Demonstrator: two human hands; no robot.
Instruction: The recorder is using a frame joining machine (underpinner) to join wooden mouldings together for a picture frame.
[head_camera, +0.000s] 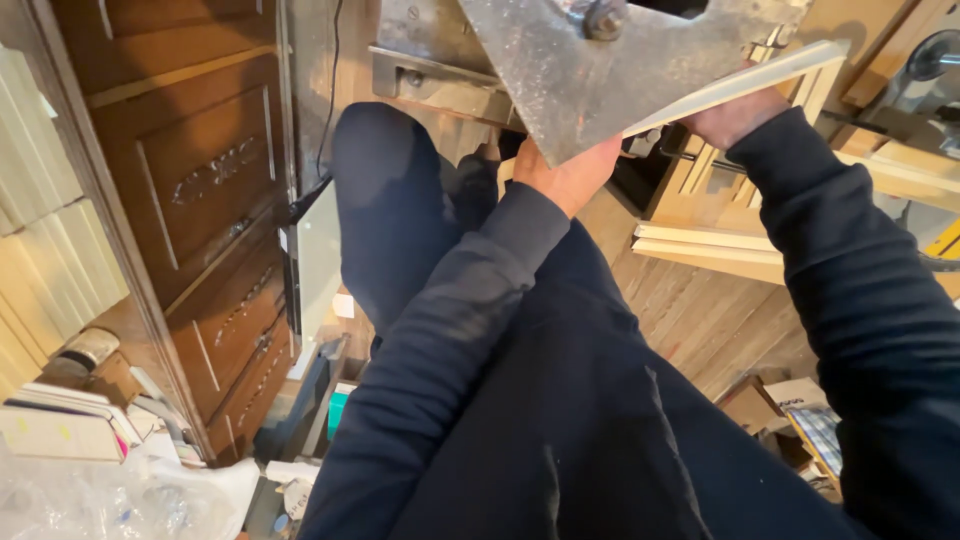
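A pale wooden strip runs from the upper right down under a grey triangular metal plate with a bolt near its top. My left hand is under the plate's lower point and grips the strip's near end; its fingers are hidden. My right hand holds the strip from below, further right. Both arms wear dark sleeves. My dark-trousered knee is raised below the plate.
A dark carved wooden cabinet stands at left, with a black cable down its side. Pale wooden frames lie at right on a plank floor. Books, clear plastic wrap and clutter fill the lower left. A cardboard box sits at lower right.
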